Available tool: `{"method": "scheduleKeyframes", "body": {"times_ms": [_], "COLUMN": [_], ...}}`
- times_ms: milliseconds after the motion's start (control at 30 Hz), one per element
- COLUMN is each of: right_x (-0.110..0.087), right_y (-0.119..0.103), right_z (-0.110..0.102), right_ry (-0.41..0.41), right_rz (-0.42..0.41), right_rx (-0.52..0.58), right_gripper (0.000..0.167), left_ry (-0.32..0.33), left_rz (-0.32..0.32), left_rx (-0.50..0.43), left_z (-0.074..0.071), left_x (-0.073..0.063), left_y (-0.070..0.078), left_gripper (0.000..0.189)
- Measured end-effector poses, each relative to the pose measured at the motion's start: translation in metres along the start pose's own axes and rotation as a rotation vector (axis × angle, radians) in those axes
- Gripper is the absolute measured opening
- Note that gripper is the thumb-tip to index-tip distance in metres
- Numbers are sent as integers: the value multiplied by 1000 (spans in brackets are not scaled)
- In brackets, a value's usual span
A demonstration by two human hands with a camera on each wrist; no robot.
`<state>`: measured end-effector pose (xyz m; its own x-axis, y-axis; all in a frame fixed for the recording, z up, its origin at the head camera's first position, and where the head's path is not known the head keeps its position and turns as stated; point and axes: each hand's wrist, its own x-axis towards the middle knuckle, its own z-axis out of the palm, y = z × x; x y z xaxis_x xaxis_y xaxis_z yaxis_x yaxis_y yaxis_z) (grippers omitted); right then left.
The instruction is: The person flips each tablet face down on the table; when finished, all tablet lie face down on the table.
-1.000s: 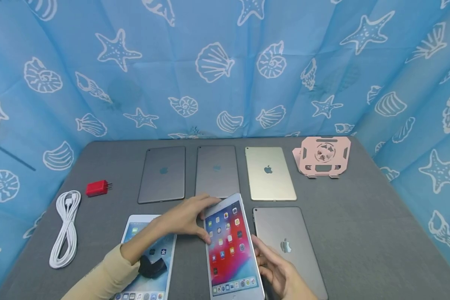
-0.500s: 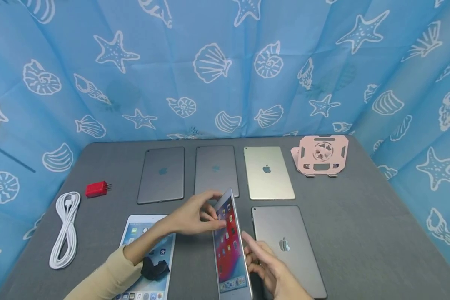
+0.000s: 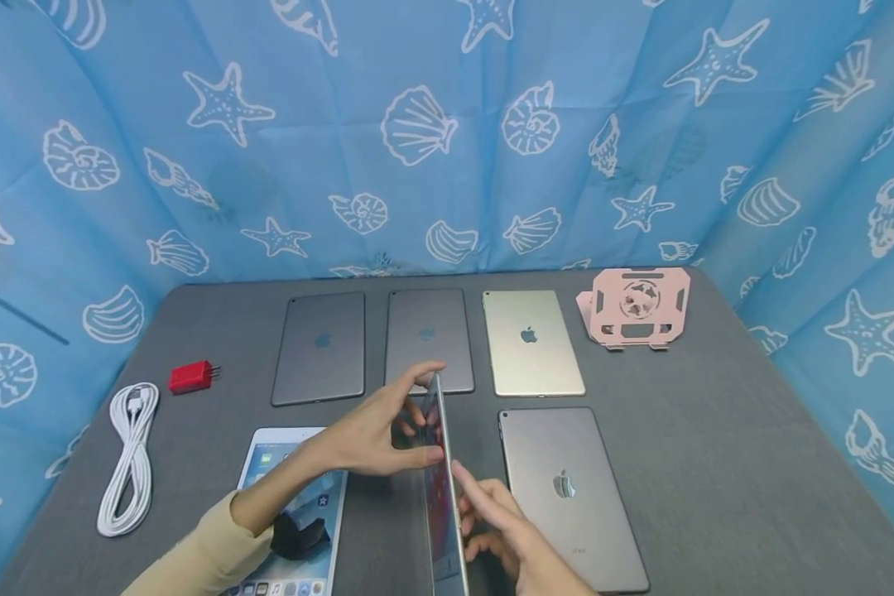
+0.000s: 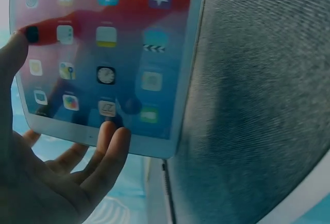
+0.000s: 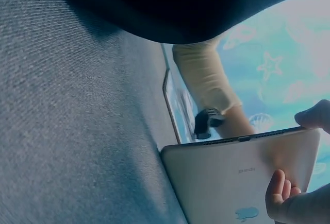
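Note:
A white-fronted tablet (image 3: pixel 441 497) stands nearly upright on its long edge, screen facing left, its thin side seen from above. My left hand (image 3: pixel 368 434) grips its far end, thumb at the upper edge; in the left wrist view two fingertips lie on the lit screen (image 4: pixel 129 54). On the other side, my right hand (image 3: pixel 502 526) holds it with the thumb at the upper edge and fingers curled against the silver back (image 5: pixel 216 183). Below my left forearm lies another white tablet (image 3: pixel 329 507), screen up. A grey tablet (image 3: pixel 577 513) lies face down just right of my right hand.
Two dark grey tablets (image 3: pixel 320 352) and a gold tablet (image 3: pixel 532 352) lie face down in a back row. A pink stand (image 3: pixel 644 302) is at the back right. On the left are a red charger plug (image 3: pixel 190 377) and a coiled white cable (image 3: pixel 146 480). A blue curtain (image 3: pixel 305 165) hangs behind.
The held tablet has turned from screen-up and tilted to nearly edge-on, its screen swinging leftward. My right hand has moved left with it, and my left thumb has come onto its upper edge.

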<state>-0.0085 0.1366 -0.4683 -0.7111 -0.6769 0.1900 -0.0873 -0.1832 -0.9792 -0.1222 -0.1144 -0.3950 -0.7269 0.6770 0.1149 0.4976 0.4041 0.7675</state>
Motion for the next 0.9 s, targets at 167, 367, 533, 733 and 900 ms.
{"method": "scheduleKeyframes", "body": {"times_ms": [167, 367, 533, 733, 900], "right_x": [7, 15, 18, 17, 18], "right_y": [2, -9, -10, 3, 11], "right_z": [6, 15, 17, 13, 9], "right_ry": [-26, -59, -92, -94, -115], "right_rz": [-15, 73, 158, 200, 274], "right_rx": [-26, -20, -64, -94, -101], "right_gripper": [109, 118, 122, 112, 109], "left_ry": [-21, -20, 8, -1, -13], "left_rz": [-8, -22, -85, -148, -184], "left_rx": [-38, -101, -99, -72, -31], "left_z": [-11, -21, -22, -30, -35], "left_x": [-6, -14, -17, -23, -28], "left_y": [7, 12, 14, 15, 13], "left_gripper": [93, 81, 76, 78, 79]}}
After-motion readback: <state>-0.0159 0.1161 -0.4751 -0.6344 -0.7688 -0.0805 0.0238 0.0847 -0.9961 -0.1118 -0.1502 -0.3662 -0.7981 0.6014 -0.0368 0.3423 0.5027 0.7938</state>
